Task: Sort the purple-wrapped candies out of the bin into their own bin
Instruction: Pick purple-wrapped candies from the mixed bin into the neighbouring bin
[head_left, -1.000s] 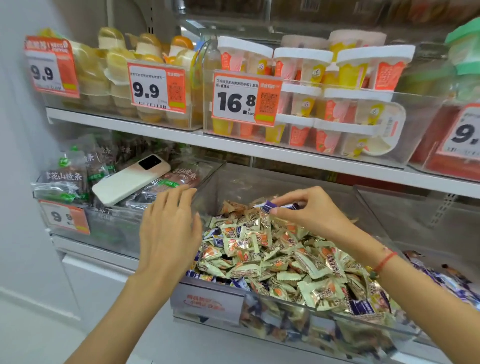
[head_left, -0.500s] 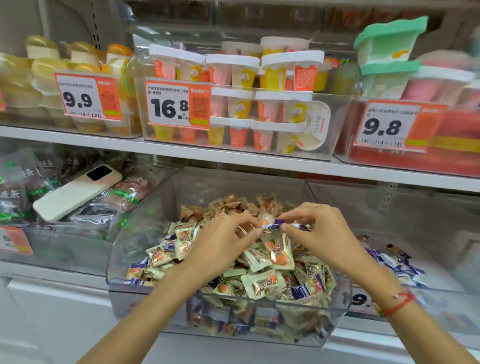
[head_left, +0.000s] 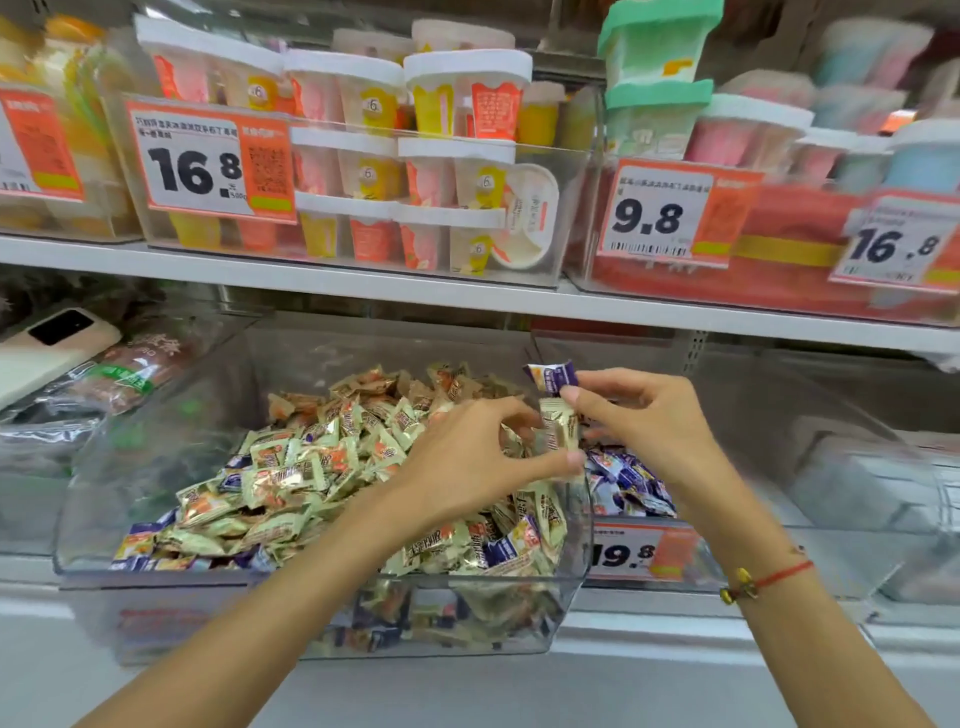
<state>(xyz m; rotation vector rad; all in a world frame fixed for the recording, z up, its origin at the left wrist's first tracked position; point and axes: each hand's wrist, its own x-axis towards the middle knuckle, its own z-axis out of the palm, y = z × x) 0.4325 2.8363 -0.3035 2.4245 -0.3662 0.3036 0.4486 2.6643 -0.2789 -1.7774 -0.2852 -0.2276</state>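
The right hand (head_left: 641, 421) pinches a purple-wrapped candy (head_left: 552, 376), its target purple-candy bin (head_left: 631, 480) directly below; the left hand (head_left: 467, 462) pinches a cream-wrapped candy (head_left: 560, 427).

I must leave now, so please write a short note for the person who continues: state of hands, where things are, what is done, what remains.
Right hand pinches one purple candy over the gap between the bins.
Left hand pinches a cream-wrapped candy above the mixed bin.
Done: a pile of purple candies lies in the right bin.
Left: drop the held purple one there; more purple wrappers show in the mixed bin.
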